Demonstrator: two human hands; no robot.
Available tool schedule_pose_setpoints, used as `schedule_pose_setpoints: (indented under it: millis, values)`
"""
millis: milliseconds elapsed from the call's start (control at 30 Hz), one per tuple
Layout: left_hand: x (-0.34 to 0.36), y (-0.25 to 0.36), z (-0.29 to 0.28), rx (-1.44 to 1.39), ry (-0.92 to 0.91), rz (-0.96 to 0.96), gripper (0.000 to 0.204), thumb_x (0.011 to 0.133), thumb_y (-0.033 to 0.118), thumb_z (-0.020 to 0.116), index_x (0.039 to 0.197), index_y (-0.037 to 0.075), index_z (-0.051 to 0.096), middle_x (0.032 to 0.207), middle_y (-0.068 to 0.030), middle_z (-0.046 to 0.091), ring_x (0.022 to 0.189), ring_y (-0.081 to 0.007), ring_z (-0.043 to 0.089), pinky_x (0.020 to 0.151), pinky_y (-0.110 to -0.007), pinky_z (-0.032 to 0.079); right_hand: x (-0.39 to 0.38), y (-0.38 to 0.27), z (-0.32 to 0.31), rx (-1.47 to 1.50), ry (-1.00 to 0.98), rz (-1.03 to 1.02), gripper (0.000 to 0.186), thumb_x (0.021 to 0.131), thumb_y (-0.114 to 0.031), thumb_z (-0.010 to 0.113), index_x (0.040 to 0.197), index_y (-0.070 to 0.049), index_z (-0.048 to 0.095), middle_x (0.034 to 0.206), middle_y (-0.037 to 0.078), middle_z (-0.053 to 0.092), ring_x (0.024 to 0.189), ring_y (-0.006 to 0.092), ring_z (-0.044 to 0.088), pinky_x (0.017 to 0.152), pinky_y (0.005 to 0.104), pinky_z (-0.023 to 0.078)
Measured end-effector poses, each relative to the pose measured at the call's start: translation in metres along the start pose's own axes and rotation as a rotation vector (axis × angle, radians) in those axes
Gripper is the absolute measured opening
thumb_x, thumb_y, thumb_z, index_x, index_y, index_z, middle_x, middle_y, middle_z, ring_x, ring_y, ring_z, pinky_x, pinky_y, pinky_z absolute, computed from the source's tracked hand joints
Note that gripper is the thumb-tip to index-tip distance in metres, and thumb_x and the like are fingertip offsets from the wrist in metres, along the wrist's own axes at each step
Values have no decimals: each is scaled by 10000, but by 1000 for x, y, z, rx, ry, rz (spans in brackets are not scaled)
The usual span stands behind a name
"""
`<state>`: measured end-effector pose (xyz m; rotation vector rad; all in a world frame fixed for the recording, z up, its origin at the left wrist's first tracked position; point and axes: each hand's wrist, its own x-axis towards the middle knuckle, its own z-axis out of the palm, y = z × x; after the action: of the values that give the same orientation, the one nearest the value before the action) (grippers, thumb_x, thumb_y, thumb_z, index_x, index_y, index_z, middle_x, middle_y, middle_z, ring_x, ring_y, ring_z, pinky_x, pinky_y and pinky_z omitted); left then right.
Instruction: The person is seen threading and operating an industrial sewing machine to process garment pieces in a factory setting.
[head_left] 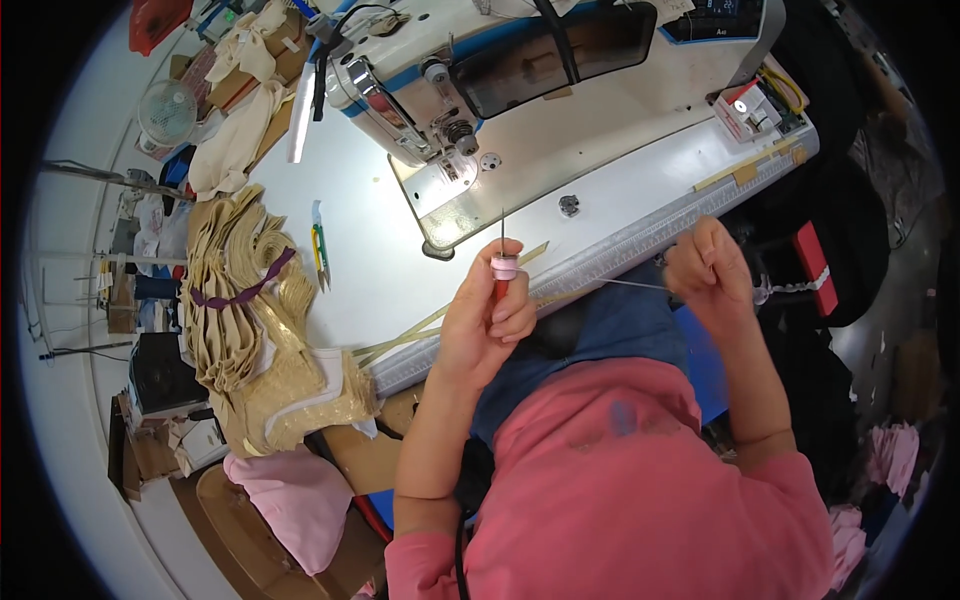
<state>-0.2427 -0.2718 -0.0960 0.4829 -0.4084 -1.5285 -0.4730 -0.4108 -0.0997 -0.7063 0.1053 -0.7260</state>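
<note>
White worktop (380, 250) fills the view, the white industrial sewing machine (480, 90) at its far side and a stack of beige fabric pieces (250, 320) to your left; your left hand (485, 320) is closed round a red-handled awl with a pink collar (503, 268), its thin metal point up; your right hand (710, 270) pinches a fine pale thread (630, 285) running towards it; a slip could jab fingers, and a hard pull may snap that thread.
</note>
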Motion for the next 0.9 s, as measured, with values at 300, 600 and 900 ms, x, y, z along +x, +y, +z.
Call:
schedule_pose_setpoints:
  millis: [300,600,900]
  values:
    - [20,-32,25,608,-101,-253,253,986,290,384,1157,105,406,662,0,359,523,-72,292,506,-203,271,-30,-14,-18,-675,119,65,578,769,-137,710,1253,-71,402,982,37,541,697,75,530,682,223,442]
    - [32,-31,18,135,-18,-282,357,973,409,366,1122,91,434,596,24,310,448,-49,223,410,-194,197,-170,-38,-172,-316,679,188,135,886,-252,554,849,-126,524,644,-65,445,568,37,453,488,237,382]
    - [48,-72,39,422,-57,-479,365,984,398,341,1137,80,432,619,16,310,479,-53,239,426,-195,206,-72,-9,-51,-669,209,210,467,849,-138,594,1274,-60,416,1063,19,522,867,82,530,682,207,411]
